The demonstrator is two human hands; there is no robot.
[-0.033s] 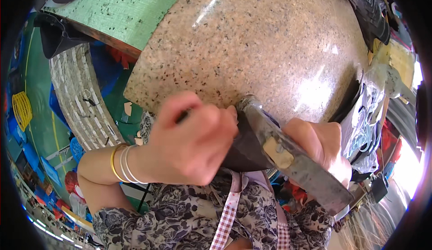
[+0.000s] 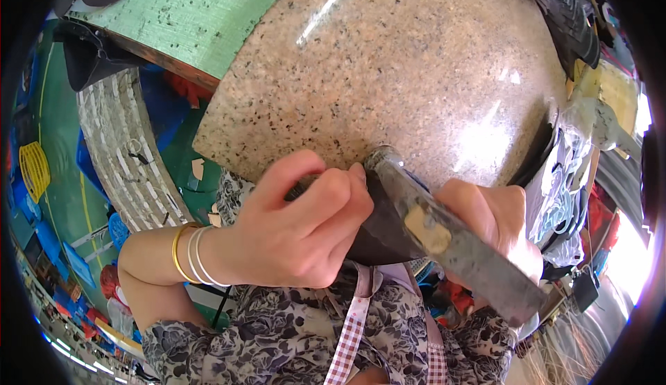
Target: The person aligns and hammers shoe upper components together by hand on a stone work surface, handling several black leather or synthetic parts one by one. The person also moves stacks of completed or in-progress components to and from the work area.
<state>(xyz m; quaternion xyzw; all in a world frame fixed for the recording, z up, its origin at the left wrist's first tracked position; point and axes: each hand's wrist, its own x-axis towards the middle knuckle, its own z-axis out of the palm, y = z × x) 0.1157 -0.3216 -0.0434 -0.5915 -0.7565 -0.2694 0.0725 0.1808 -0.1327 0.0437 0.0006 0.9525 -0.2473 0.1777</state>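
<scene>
At the near edge of a speckled stone slab, my left hand is closed, thumb and forefinger pinched at the upper left of a dark, leather-like piece. Something dark shows in the gap between its curled fingers, too hidden to name. My right hand is closed behind a hammer with a long grey metal head. The wooden handle end shows in the head's eye, and most of the handle is hidden. The narrow end of the head is beside my left fingertips, over the dark piece.
A green board adjoins the slab at the upper left. Dark stacked pieces lie at the far right. Clear plastic bags hang by the right edge. On the left are a yellow basket and blue bins above a green floor.
My left hand was blurred by motion and now appears sharp, its fingers shifted slightly. The hammer and right hand stay nearly in place.
</scene>
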